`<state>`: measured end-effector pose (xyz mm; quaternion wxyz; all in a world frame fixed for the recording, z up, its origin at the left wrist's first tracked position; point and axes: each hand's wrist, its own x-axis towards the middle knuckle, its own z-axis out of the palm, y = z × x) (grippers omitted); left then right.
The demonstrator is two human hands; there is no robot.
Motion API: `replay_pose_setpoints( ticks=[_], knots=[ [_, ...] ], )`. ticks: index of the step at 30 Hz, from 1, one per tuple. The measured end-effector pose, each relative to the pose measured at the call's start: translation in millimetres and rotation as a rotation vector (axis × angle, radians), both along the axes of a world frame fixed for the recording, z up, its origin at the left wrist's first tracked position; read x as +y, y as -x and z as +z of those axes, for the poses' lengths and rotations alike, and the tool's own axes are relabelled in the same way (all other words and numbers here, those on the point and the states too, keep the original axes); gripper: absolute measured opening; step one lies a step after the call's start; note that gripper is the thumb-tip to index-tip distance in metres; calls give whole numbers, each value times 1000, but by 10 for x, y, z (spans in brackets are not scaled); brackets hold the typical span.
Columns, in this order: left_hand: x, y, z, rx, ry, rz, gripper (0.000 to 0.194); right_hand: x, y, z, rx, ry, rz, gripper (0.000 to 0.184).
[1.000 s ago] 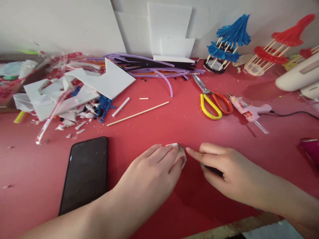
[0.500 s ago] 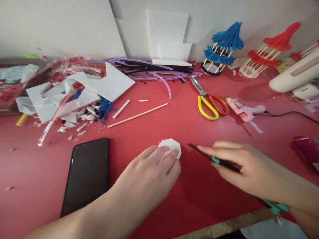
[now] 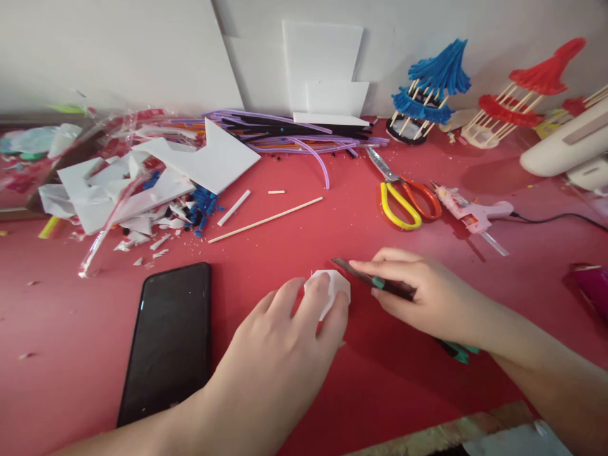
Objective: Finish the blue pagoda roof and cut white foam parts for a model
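Under the curled fingers of my left hand [image 3: 285,335] lies a small white foam-board piece [image 3: 339,286] with straight-cut corners, flat on the red tabletop [image 3: 285,240]. The fingertips rest on the piece and hide part of it. My right hand [image 3: 427,291] grips a utility knife [image 3: 392,288] with a black and green handle, index finger along it. The dark blade points left, its tip just beyond the foam piece's upper right edge and apart from it.
A black phone [image 3: 166,342] lies left of my left hand. Ahead are a thin wooden stick [image 3: 266,220], scissors [image 3: 401,202] and a pink glue gun [image 3: 475,212]. White foam scraps [image 3: 190,158] pile at the back left; blue [image 3: 422,95] and red [image 3: 510,101] models stand back right.
My right hand has moved left with the utility knife, bringing its blade close to the foam piece. The fingers of my left hand have spread a little on the piece.
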<state>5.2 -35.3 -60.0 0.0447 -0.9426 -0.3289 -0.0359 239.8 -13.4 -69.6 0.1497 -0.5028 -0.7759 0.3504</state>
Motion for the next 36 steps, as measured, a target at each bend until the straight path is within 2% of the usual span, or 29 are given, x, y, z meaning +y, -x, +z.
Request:
replay_pose_setpoints(
  ticks=[3, 11, 16, 19, 24, 26, 28, 30, 33, 36],
  knots=[
    [-12, 8, -13, 44, -17, 39, 55, -84, 3, 27, -11, 36, 18, 55],
    [-20, 27, 49, 29, -41, -58, 47, -162, -138, 87, -23, 90, 74, 56],
    [-31, 10, 21, 24, -20, -70, 50, -213, -59, 21, -16, -29, -40, 52],
    [4, 3, 40, -11, -22, -75, 47, -245, 52, -3, -9, -85, -30, 51],
    [198, 159, 167, -106, 141, -28, 43, -227, 94, -15, 50, -82, -83, 50],
    [290, 249, 182, -108, 154, 91, 56, -180, 64, -33, 97, -47, -152, 49],
    [355, 306, 150, -84, 217, 135, 75, -111, 27, -61, 161, 26, -217, 49],
    [385, 315, 86, -87, 324, 130, 85, -33, -9, -87, 250, 146, -272, 48],
    [390, 272, 1, -146, 383, 81, 84, 58, -57, -100, 386, 330, -349, 46],
    [401, 248, -16, -223, 380, 12, 67, 98, -98, -92, 440, 432, -425, 47]
  ],
)
